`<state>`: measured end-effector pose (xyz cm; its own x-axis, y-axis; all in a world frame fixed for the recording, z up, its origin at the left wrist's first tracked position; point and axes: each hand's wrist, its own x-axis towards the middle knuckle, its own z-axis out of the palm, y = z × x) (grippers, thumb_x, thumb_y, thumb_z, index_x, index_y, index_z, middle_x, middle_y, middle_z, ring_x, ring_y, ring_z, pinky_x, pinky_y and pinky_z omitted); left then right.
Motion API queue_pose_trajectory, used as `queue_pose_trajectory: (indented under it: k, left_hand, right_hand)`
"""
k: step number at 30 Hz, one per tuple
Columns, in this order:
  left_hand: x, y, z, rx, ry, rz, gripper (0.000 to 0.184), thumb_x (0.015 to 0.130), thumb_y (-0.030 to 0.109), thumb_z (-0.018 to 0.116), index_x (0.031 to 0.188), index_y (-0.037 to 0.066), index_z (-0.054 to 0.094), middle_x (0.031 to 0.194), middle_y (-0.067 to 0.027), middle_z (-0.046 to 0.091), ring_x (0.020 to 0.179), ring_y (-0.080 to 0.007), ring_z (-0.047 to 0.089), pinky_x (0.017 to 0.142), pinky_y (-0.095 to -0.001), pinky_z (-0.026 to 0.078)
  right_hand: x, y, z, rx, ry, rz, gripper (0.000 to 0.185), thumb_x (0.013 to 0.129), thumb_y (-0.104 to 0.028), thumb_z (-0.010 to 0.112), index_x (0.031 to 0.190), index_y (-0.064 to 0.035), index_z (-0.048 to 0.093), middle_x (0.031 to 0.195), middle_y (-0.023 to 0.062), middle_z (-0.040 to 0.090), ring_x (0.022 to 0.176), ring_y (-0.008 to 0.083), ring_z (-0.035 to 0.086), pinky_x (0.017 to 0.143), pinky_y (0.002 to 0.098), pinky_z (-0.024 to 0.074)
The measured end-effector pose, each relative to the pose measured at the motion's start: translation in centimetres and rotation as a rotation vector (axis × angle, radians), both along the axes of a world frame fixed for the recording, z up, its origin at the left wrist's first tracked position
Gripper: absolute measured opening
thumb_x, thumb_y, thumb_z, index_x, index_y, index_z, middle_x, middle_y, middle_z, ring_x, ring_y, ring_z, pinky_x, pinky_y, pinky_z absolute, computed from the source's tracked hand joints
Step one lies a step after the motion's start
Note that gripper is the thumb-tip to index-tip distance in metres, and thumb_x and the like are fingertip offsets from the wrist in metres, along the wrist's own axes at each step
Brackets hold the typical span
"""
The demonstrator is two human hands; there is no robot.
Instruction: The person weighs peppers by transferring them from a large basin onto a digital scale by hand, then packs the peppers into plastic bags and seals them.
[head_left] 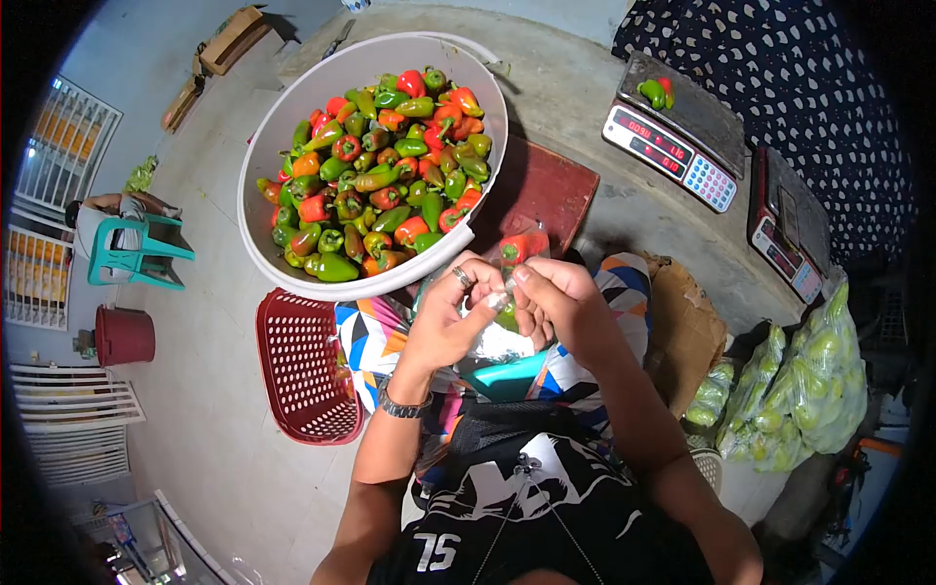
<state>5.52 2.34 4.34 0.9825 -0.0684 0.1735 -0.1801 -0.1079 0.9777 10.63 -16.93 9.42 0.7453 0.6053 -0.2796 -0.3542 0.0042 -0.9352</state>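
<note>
In front of my lap, my left hand [458, 310] pinches the top of a clear plastic bag [499, 341]. My right hand [559, 302] grips the same thin plastic close beside it, and the fingertips of both hands nearly meet. Something green shows through the bag between my fingers; the rest is partly hidden. Just beyond my hands, red bell peppers [524, 247] lie under clear plastic. A large white tub [250, 195] heaped with red, green and orange bell peppers stands ahead to the left.
A red perforated basket [307, 370] sits left of my legs. Two digital scales, one [673, 136] with a few peppers on it, rest on the concrete ledge at right. Bags of green produce [799, 390] stand below. A person sits on a teal chair [141, 252] far left.
</note>
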Motion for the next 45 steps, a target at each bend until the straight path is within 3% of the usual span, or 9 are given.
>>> queue_pose_trajectory:
  k: [5,10,12,16,22,25,34,42,45]
  left_hand:
    - [-0.3,-0.2,1.9,0.281,-0.151,0.048,0.014,0.084,0.0,0.071,0.097,0.002,0.064,0.085,-0.003,0.051,0.075,-0.0152,0.05,0.069,-0.0287,0.043]
    - [-1.2,0.0,0.5,-0.012,-0.009,0.156,0.006,0.096,0.003,0.066,0.097,0.002,0.06,0.09,0.0013,0.054,0.08,-0.0078,0.05,0.073,-0.0232,0.043]
    - [-1.5,-0.2,0.7,0.05,-0.04,0.199,0.006,0.096,0.003,0.066,0.097,0.002,0.06,0.091,0.0011,0.054,0.08,-0.0078,0.05,0.072,-0.0237,0.044]
    - [-1.8,-1.1,2.4,0.257,-0.21,0.288,0.01,0.089,-0.001,0.069,0.098,0.001,0.064,0.086,-0.006,0.058,0.074,-0.0136,0.059,0.067,-0.0268,0.05]
    - [-1.9,-1.3,2.8,0.415,-0.36,0.334,0.015,0.089,-0.004,0.071,0.101,0.0,0.064,0.093,-0.0107,0.061,0.072,-0.0182,0.063,0.062,-0.0299,0.054]
    - [-2.0,-1.3,2.8,0.458,-0.409,0.394,0.016,0.089,-0.004,0.072,0.102,-0.001,0.063,0.094,-0.0119,0.063,0.073,-0.0198,0.064,0.061,-0.0308,0.055]
    - [-2.1,-1.4,2.0,0.424,-0.419,0.453,0.018,0.087,-0.004,0.073,0.102,-0.001,0.063,0.093,-0.0136,0.065,0.075,-0.0243,0.066,0.062,-0.0335,0.055]
    - [-1.9,-1.2,2.5,0.461,-0.457,0.446,0.017,0.085,-0.007,0.073,0.101,-0.002,0.066,0.096,-0.0135,0.066,0.08,-0.022,0.066,0.068,-0.0302,0.056]
    - [-1.6,-0.7,2.6,0.54,-0.538,0.425,0.022,0.082,-0.007,0.075,0.101,-0.001,0.068,0.098,-0.0144,0.068,0.082,-0.0257,0.067,0.072,-0.0327,0.055]
  right_hand:
    - [-0.3,0.2,-0.5,-0.032,-0.126,0.008,0.031,0.108,-0.023,0.05,0.087,-0.0032,0.062,0.066,0.0035,0.061,0.054,0.0115,0.057,0.051,0.0274,0.0449]
    - [-1.0,0.7,0.4,-0.247,-0.696,-0.253,0.016,0.098,-0.015,0.063,0.101,-0.0029,0.072,0.078,0.0112,0.069,0.063,0.0212,0.067,0.058,0.0321,0.0524]
    - [-1.3,1.3,0.5,-0.228,-0.796,-0.388,0.015,0.093,-0.011,0.068,0.105,-0.0041,0.075,0.086,0.0137,0.071,0.068,0.025,0.07,0.061,0.0344,0.0548]
    - [-1.7,0.4,1.9,-0.238,-0.833,-0.173,0.012,0.089,-0.008,0.071,0.099,-0.0031,0.075,0.091,0.0142,0.072,0.078,0.029,0.072,0.067,0.0369,0.0569]
    - [-1.4,1.2,1.0,-0.352,-1.126,-0.168,0.011,0.086,-0.003,0.071,0.097,-0.0034,0.07,0.085,0.0129,0.066,0.071,0.0303,0.066,0.062,0.0386,0.0516]
    - [-1.6,1.5,1.3,-0.449,-1.158,-0.17,0.006,0.09,-0.008,0.066,0.095,-0.0054,0.065,0.09,0.012,0.064,0.076,0.0362,0.067,0.066,0.0451,0.0544]
    - [-1.3,1.2,1.1,-0.272,-0.944,-0.161,0.016,0.085,-0.009,0.075,0.099,-0.0041,0.069,0.086,0.0123,0.065,0.077,0.0351,0.069,0.065,0.0411,0.0545]
    - [-0.5,2.2,-0.4,-0.351,-1.199,-0.095,0.017,0.082,-0.006,0.071,0.096,-0.0026,0.062,0.087,0.0135,0.059,0.074,0.0354,0.065,0.064,0.0431,0.0526]
    - [-0.6,2.4,-0.6,-0.366,-1.242,-0.061,0.018,0.081,-0.004,0.069,0.096,-0.0017,0.06,0.088,0.0149,0.058,0.075,0.0371,0.063,0.065,0.0443,0.0522]
